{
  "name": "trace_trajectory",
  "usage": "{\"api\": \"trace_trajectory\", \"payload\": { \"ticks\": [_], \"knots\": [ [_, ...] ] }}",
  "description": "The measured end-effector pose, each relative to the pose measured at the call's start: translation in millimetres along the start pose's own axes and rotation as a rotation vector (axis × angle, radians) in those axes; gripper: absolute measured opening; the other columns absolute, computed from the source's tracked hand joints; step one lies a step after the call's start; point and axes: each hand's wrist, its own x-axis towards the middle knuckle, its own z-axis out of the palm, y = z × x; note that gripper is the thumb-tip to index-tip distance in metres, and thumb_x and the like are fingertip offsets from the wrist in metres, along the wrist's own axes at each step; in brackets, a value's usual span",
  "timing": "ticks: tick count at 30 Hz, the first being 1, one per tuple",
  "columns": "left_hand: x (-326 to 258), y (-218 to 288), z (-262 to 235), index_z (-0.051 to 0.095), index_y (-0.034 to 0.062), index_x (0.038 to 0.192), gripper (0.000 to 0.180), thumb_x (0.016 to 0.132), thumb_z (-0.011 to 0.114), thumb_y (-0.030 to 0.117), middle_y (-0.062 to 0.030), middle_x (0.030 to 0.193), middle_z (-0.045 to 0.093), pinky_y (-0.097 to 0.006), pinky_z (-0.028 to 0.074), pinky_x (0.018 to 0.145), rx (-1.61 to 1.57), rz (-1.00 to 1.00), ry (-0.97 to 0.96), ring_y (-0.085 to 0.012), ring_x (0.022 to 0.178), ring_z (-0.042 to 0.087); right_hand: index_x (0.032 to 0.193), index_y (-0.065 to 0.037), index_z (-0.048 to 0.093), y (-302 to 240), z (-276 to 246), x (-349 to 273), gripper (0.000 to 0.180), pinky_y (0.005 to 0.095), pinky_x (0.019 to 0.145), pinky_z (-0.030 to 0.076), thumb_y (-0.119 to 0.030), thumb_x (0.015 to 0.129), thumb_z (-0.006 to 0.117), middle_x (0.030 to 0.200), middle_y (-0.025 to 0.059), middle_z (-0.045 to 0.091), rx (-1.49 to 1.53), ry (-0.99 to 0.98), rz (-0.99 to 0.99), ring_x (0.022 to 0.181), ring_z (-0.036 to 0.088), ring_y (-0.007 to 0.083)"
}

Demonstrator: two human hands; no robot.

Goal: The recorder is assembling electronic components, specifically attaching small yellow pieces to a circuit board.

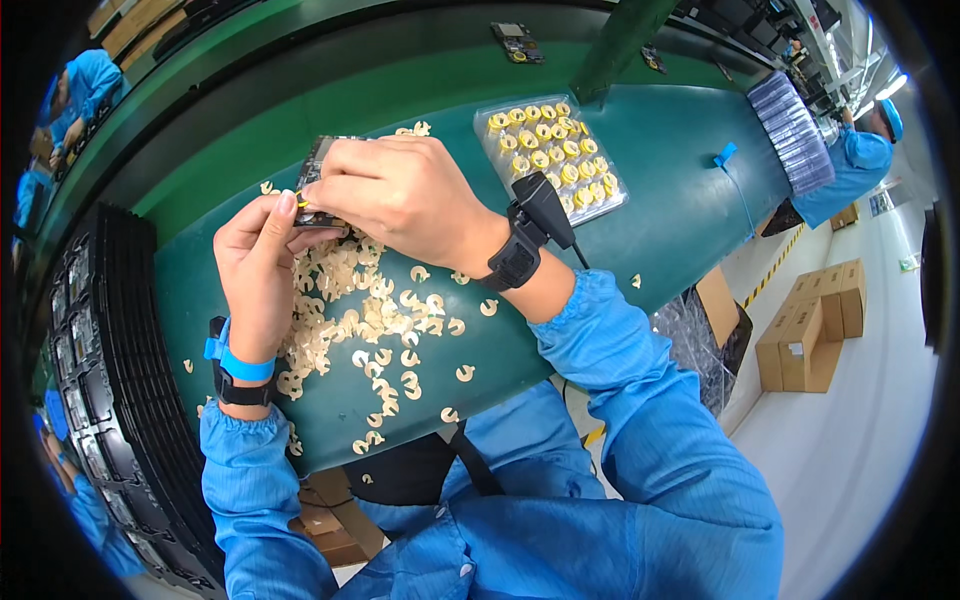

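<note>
My left hand (262,255) is closed on the lower edge of a dark circuit board (317,158) at the left of the green work surface. A small yellow part (301,198) shows against the board, by my left thumb tip. Over the board's right side bends my right hand (400,190), its fingertips pinched at that yellow part and covering much of the board. Cream C-shaped pieces (345,315) lie heaped and scattered below both hands. Right of my right hand, a clear tray (487,122) holds several round yellow-rimmed parts.
Black stacked trays (130,400) stand along the left edge. Clear nested trays (792,130) rise at the far right, near a blue tie with a cord (725,155). Another board (516,43) lies beyond the surface. Cardboard boxes (810,325) sit on the floor; co-workers stand around.
</note>
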Motion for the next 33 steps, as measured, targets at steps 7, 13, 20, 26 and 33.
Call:
{"api": "trace_trajectory", "payload": {
  "ticks": [7, 13, 20, 26, 33],
  "knots": [
    [-1, -1, -3, 0.070, -0.0046, 0.109, 0.021, 0.107, 0.058, 0.012, -0.0100, 0.104, 0.072, -0.036, 0.062, 0.085, 0.142, 0.012, 0.026, -0.0153, 0.093, 0.070, 0.096, -0.003, 0.075, 0, -1, 2, 0.012, 0.0306, 0.057, 0.048, -0.011, 0.088, 0.076, 0.082, 0.0068, 0.065, 0.363, -0.056, 0.264, 0.064, 0.061, 0.0191],
    [-3, 3, -7, 0.072, -0.0050, 0.105, 0.019, 0.105, 0.062, 0.011, -0.0061, 0.099, 0.072, -0.029, 0.060, 0.080, 0.371, 0.112, 0.052, -0.0114, 0.089, 0.068, 0.089, 0.001, 0.075, -10, -5, 13, 0.017, 0.0302, 0.058, 0.048, -0.016, 0.087, 0.075, 0.074, 0.0091, 0.067, 0.610, -0.120, 0.599, 0.064, 0.061, 0.0165],
    [-2, 2, 3, 0.070, -0.0053, 0.118, 0.021, 0.103, 0.064, 0.008, -0.0045, 0.104, 0.072, -0.025, 0.055, 0.081, 0.298, 0.086, 0.051, -0.0090, 0.092, 0.065, 0.092, 0.003, 0.072, -5, -4, 4, 0.009, 0.0186, 0.058, 0.044, -0.006, 0.092, 0.074, 0.076, -0.0033, 0.065, 0.780, -0.120, 0.805, 0.066, 0.055, 0.0003],
    [-2, 2, -4, 0.051, -0.0028, 0.146, 0.042, 0.109, 0.055, 0.017, -0.0073, 0.115, 0.070, -0.030, 0.057, 0.089, 0.167, 0.041, 0.021, -0.0122, 0.101, 0.067, 0.093, 0.003, 0.072, -7, -4, 11, 0.008, 0.0179, 0.054, 0.040, -0.004, 0.092, 0.073, 0.073, -0.0057, 0.063, 0.866, -0.024, 0.799, 0.062, 0.051, -0.0019],
    [0, -3, -2, 0.058, -0.0048, 0.135, 0.034, 0.108, 0.056, 0.016, -0.0119, 0.114, 0.072, -0.031, 0.060, 0.090, 0.104, -0.031, 0.001, -0.0157, 0.103, 0.070, 0.083, 0.003, 0.071, -20, 0, 6, 0.015, 0.0218, 0.049, 0.032, -0.008, 0.091, 0.073, 0.065, -0.0050, 0.056, 0.724, -0.199, 0.824, 0.056, 0.043, -0.0006]
  ]
}}
